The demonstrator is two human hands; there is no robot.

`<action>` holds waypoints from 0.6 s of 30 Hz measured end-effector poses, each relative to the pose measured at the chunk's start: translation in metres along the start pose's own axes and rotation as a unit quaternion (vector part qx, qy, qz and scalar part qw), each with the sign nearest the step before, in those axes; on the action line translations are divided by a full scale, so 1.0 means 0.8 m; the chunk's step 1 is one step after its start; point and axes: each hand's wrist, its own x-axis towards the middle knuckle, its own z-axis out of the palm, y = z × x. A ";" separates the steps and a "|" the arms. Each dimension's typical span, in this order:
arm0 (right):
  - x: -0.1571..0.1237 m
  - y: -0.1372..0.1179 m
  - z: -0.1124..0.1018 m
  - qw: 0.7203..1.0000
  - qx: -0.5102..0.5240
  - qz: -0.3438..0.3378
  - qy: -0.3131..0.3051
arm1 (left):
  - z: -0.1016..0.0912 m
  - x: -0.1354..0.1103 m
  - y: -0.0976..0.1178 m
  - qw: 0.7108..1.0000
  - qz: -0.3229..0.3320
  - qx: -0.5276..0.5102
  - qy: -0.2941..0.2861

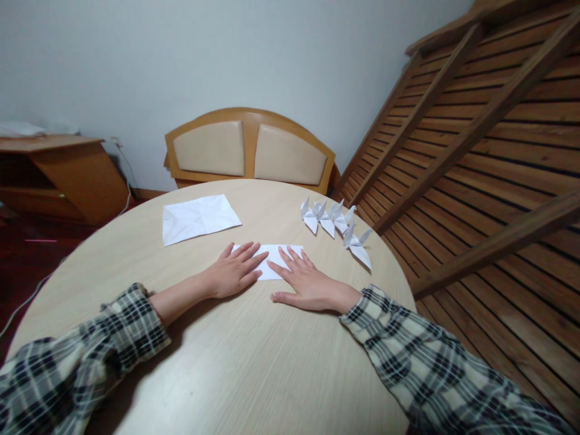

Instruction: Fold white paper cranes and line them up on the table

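You have soft light over the table (254, 368), with a pale sheen on its near part. Your left sleeve (131, 326) casts a shadow on it. Left of the table, the floor (27, 263) is dim; right of it, wooden slats (512, 175) look stretched and slightly blurred.

Left hand (233, 270), right hand (308, 285) flat on white paper (267, 273); folded cranes (327, 226) at right.

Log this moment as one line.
left hand: on paper strip | right hand: on same strip | far right: paper cranes | far left: larger white paper
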 end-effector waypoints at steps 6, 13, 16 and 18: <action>-0.001 0.000 -0.001 1.000 0.004 0.007 -0.004 | -0.009 -0.001 0.005 0.999 -0.015 0.005 -0.033; 0.000 0.002 -0.003 1.000 0.012 -0.007 -0.018 | -0.012 0.001 0.005 0.999 -0.014 0.012 -0.051; 0.000 0.002 -0.003 1.000 0.018 -0.007 -0.017 | -0.012 0.001 0.003 0.998 -0.009 0.013 -0.059; 0.000 0.002 -0.003 1.000 0.021 -0.007 -0.015 | -0.013 0.001 0.002 0.998 -0.005 0.013 -0.065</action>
